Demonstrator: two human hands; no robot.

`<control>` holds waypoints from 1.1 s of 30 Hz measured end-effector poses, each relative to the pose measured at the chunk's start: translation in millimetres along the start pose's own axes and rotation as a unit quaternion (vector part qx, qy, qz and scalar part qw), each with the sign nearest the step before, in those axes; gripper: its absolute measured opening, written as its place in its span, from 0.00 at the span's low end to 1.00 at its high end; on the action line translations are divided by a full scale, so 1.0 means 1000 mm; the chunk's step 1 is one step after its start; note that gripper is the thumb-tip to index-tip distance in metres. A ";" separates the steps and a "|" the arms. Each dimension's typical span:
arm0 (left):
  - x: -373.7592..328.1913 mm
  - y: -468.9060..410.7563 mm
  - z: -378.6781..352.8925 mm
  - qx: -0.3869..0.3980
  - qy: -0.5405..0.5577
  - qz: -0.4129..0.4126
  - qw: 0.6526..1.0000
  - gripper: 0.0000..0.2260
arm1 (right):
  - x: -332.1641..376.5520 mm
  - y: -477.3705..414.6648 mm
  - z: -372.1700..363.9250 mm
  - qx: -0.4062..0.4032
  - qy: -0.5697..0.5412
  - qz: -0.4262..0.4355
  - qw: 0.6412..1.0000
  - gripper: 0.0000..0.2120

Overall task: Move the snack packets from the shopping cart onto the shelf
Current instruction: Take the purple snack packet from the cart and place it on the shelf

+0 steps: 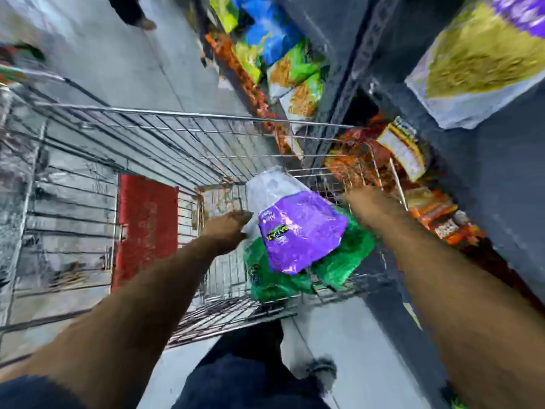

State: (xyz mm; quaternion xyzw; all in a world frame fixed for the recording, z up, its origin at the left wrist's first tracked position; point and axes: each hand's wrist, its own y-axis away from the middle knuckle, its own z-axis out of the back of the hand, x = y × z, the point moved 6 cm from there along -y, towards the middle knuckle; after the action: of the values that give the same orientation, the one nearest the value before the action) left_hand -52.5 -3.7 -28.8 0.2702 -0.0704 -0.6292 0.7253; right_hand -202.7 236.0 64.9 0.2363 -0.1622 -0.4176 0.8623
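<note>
A purple and white snack packet (300,228) lies on top of green packets (345,261) in the near right corner of the wire shopping cart (177,113). My left hand (227,228) is closed on the packet's left white edge. My right hand (362,205) is at the packet's far right side, against the cart's wire wall; its fingers are blurred and partly hidden. The dark shelf unit (339,84) stands right of the cart. The whole view is motion-blurred.
The shelf holds green, blue and orange packets (295,66), and a large purple and yellow packet (483,60) sits higher up. A red panel (147,222) is in the cart. Another person's foot (144,22) is on the grey floor ahead. My shoe (321,370) is below.
</note>
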 end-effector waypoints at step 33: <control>-0.278 0.118 0.233 -0.219 0.628 -0.197 0.720 0.19 | -0.070 0.312 0.127 -0.615 -0.601 -0.023 0.510 0.12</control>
State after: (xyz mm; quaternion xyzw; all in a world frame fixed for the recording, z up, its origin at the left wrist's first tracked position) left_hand -107.1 196.9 290.6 0.4444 0.5960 -0.4420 0.5019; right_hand -104.7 425.5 334.9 -0.6567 -0.3387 -0.4748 0.4781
